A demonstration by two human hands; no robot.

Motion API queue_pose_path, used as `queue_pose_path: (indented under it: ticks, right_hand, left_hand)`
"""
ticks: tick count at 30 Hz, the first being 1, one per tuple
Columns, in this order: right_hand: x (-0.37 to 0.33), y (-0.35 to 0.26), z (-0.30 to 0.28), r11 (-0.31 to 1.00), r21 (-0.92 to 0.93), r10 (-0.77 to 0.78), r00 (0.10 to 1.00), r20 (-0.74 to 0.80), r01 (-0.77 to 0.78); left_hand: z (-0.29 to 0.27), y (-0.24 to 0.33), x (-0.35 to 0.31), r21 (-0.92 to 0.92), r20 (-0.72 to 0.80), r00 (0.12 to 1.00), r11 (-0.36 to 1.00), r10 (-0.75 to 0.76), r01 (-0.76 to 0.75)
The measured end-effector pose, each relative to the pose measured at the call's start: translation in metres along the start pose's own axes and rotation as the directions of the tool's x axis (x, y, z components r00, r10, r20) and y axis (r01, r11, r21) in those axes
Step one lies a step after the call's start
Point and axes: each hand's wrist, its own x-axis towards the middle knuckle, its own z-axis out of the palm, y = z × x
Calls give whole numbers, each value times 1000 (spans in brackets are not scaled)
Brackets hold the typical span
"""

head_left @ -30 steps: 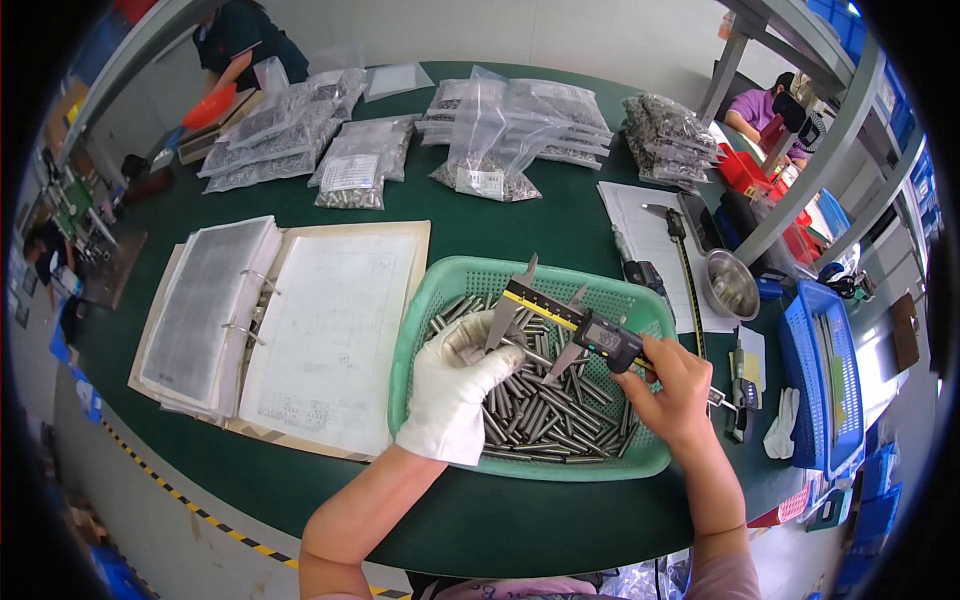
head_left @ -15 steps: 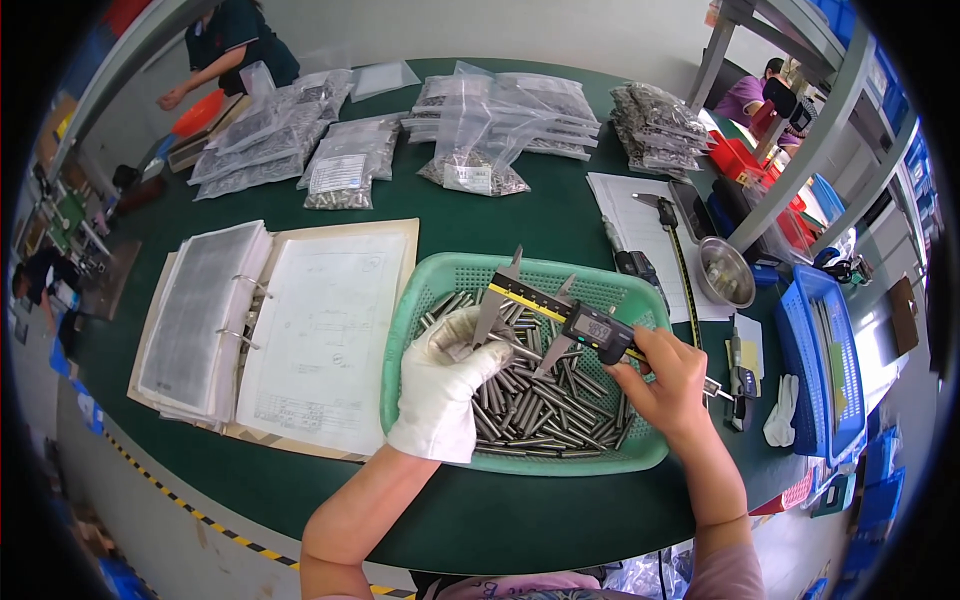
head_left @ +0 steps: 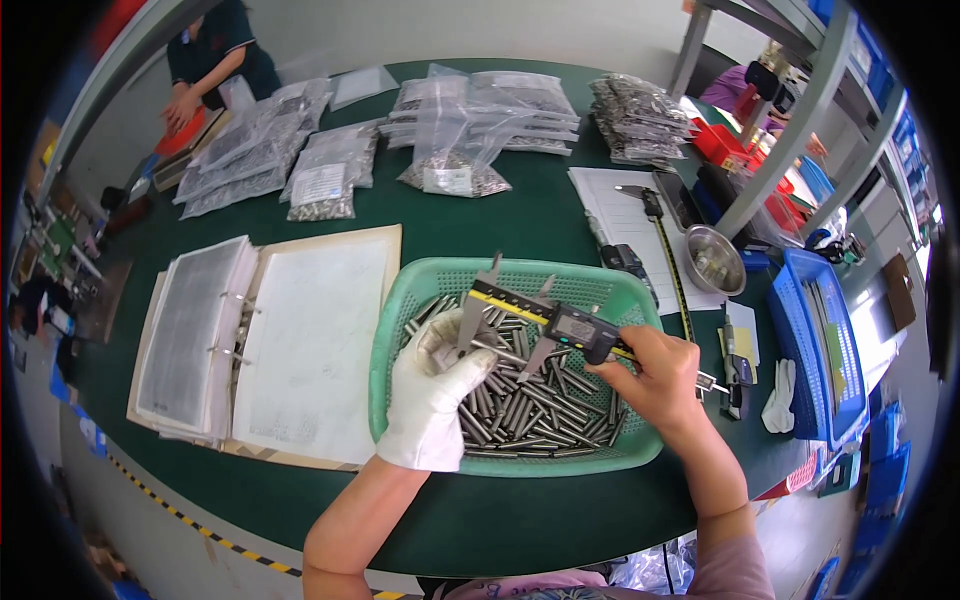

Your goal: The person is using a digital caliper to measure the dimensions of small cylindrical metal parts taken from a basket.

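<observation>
Over a green plastic basket [head_left: 522, 467] heaped with steel pins [head_left: 540, 415], my right hand [head_left: 660, 375], bare, grips a digital caliper [head_left: 580, 330] by its body and the end of its beam. My left hand [head_left: 425, 390] wears a white glove, stained at the fingers. Its thumb and fingers pinch a steel pin [head_left: 504, 354] lengthwise between the caliper's large jaws. The glove partly hides the pin's left end, so I cannot tell whether both jaws touch it.
An open ring binder [head_left: 320, 340] lies left of the basket. Bags of metal parts [head_left: 455, 170] line the far side. On the right are a second caliper [head_left: 665, 225], a steel bowl [head_left: 714, 262], a micrometer [head_left: 737, 370], a white glove [head_left: 780, 397] and a blue basket [head_left: 815, 350]. Co-workers sit beyond.
The view has shifted slightly, and both hands with caliper and pin appear a little further left. The grips look the same. At far left, a co-worker's hands have moved over the orange container.
</observation>
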Motion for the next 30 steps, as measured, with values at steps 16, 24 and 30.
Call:
queue_pose_path:
  ticks: [16,24,30]
  right_hand:
    - [0,0,0,1000,-14,-2,1000,17,2]
    - [0,0,1,999,1,-44,998,49,44]
    - [0,0,1,998,2,-59,997,55,59]
  left_hand:
    - [2,1,-4,2,42,996,997,-75,75]
    - [2,2,-3,-3,49,997,998,-56,56]
    - [2,4,-4,-27,47,996,997,-71,72]
